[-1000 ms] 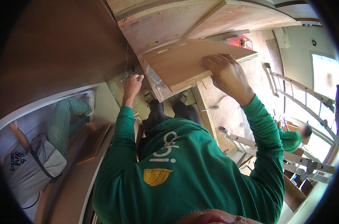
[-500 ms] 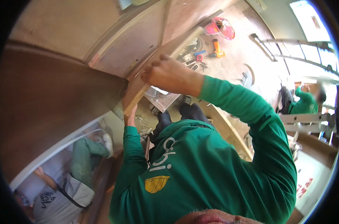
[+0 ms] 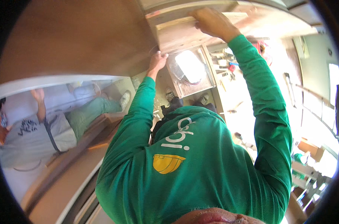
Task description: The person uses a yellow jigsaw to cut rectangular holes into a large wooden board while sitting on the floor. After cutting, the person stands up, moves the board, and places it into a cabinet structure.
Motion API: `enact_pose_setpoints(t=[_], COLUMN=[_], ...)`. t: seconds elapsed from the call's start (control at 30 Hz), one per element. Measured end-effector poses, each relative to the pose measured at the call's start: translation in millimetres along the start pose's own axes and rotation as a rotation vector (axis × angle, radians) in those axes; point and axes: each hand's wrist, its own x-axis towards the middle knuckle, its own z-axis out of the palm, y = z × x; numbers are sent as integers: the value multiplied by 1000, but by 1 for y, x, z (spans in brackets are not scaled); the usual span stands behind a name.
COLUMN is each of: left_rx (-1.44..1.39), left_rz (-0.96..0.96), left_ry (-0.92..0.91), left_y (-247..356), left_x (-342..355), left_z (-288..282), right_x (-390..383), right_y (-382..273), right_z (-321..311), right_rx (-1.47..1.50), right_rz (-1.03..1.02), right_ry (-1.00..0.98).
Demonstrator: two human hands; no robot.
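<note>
My right hand [image 3: 213, 23] is raised at the top, its fingers closed over the pale upper edge of a wooden board [image 3: 182, 36]. My left hand [image 3: 158, 62] is at the board's lower left corner, thumb up, its fingers partly hidden and apparently closed on the edge. Right beside it is the corner of a large dark brown panel [image 3: 80, 41]. The board stands tilted against other wooden surfaces.
Below the board is a wooden box [image 3: 178, 86] with a bright white thing [image 3: 190, 66] in it. Tools [image 3: 227, 65] lie on the floor to its right. At the left, beyond the panel, is another person [image 3: 46, 130] in grey and green. Ladder [image 3: 318, 112] at far right.
Both hands have moved up and right with the board, the right hand farther. The board now lies more crosswise, and the view has turned, bringing the box below it into sight.
</note>
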Motion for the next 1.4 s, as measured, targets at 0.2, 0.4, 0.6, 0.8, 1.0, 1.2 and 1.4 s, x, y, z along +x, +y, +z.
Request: enact_pose_setpoints(t=[0.2,0.4,0.6,0.8,1.0,1.2,1.4], left_rx=[21,-598,-913,-992,-1352,-1078,-1064], left_rz=[17,-86,-116,-231,-103,104,34], left_ry=[16,609,402,378,345,382,270], left_y=[-2,-73,-18,-21,31,75,131], left_x=[-17,-43,-103,-91,-106,-119,-95], left_z=[1,-49,-62,-67,-96,-137,-122], right_x=[-1,11,6,29,35,-9,-38], right_y=[-14,-17,-19,-8,9,-26,-2], right_z=[-14,-12,-4,23,70,18,19], right_rx=[27,37,-21,-46,-179,-145,78], right_rz=[145,44,75,12,73,145,192], right_ry=[-127,-119,-118,185,421,452,615])
